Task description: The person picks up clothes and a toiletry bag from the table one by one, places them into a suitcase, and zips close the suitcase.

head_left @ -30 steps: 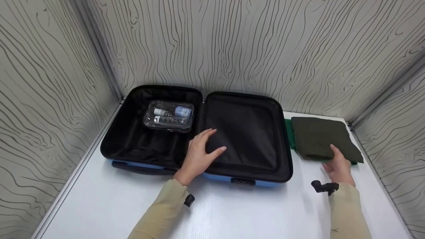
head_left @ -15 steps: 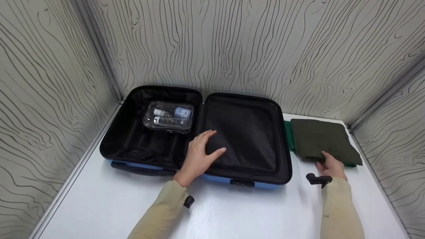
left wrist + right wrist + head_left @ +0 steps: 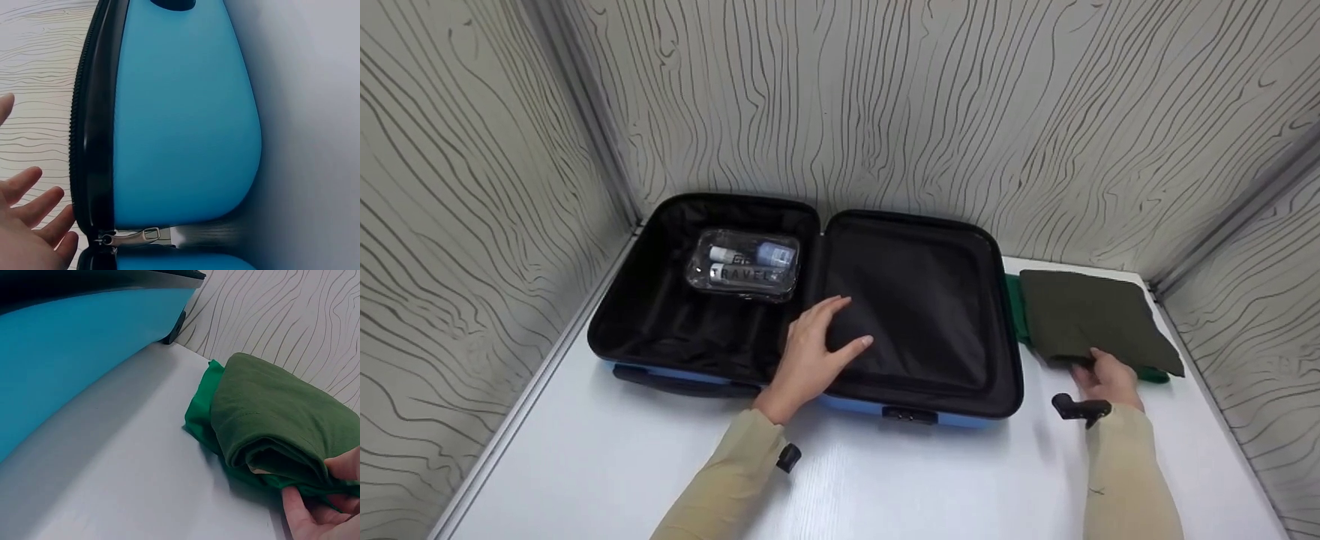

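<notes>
An opened suitcase (image 3: 915, 300), blue outside and black inside, lies flat on the white table. My left hand (image 3: 810, 352) hovers over its near middle, fingers spread and nothing in them; the left wrist view shows the blue shell (image 3: 185, 124) beside that hand. To the suitcase's right lies a stack of folded cloth, dark olive green (image 3: 1095, 315) on top and bright green (image 3: 1015, 307) underneath. My right hand (image 3: 1110, 381) pinches the stack's near edge. In the right wrist view the thumb presses the olive fold (image 3: 281, 410) while the fingers reach under the bright green cloth (image 3: 202, 405).
A clear zipped pouch (image 3: 744, 266) marked TRAVEL, with several small bottles inside, lies in the suitcase's left half. Wood-grain-patterned walls (image 3: 840, 105) enclose the table (image 3: 915, 487) at the back and both sides.
My right hand has moved left and in to the stack's near edge and now pinches it. The left hand stays where it was, over the suitcase.
</notes>
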Tool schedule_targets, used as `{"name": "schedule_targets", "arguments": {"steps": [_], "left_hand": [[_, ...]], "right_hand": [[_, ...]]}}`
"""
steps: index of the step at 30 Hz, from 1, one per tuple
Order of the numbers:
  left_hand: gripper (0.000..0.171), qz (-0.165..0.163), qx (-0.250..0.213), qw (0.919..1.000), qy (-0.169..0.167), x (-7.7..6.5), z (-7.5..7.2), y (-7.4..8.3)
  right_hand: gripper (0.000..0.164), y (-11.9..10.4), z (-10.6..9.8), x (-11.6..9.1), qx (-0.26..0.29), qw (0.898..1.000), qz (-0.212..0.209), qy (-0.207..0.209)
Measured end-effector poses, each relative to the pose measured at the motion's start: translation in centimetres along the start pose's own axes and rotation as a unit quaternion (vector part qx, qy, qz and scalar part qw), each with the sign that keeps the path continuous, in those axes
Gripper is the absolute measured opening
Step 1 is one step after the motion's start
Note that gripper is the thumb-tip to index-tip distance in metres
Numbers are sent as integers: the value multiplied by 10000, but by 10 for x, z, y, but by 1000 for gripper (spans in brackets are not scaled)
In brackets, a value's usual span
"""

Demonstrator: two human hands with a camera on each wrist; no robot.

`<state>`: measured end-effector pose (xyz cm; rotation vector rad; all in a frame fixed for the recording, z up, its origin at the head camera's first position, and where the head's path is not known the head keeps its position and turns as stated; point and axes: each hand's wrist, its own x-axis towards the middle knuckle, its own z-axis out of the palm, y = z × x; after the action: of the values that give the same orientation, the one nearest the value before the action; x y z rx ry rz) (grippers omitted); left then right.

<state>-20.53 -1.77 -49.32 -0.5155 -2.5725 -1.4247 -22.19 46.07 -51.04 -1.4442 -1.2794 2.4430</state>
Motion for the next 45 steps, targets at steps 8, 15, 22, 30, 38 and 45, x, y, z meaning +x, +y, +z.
{"name": "schedule_targets", "arguments": {"steps": [8,15,22,30,38,45], "left_hand": [[72,106,18,9999,39,2,2,3],[74,211,-24,9998,44,4,5,5],[77,226,-13,9997,59,6,7,5],[79,199,25,9998,-5,7,9,6],[79,202,25,9998,-52,7,10,7],[78,199,16,9998,-99,6,12,6]], "right_hand": [[77,11,-14,-2,-279,9985,-480,23],[82,24,-33,-10,-581,9957,-716,-58],[82,36,-53,-20,-541,9956,-767,-71],[83,49,-73,-34,-554,9956,-756,-89],[82,55,-85,-40,-795,9945,-671,102],[85,59,-97,-44,-1128,9908,-728,181]]}}
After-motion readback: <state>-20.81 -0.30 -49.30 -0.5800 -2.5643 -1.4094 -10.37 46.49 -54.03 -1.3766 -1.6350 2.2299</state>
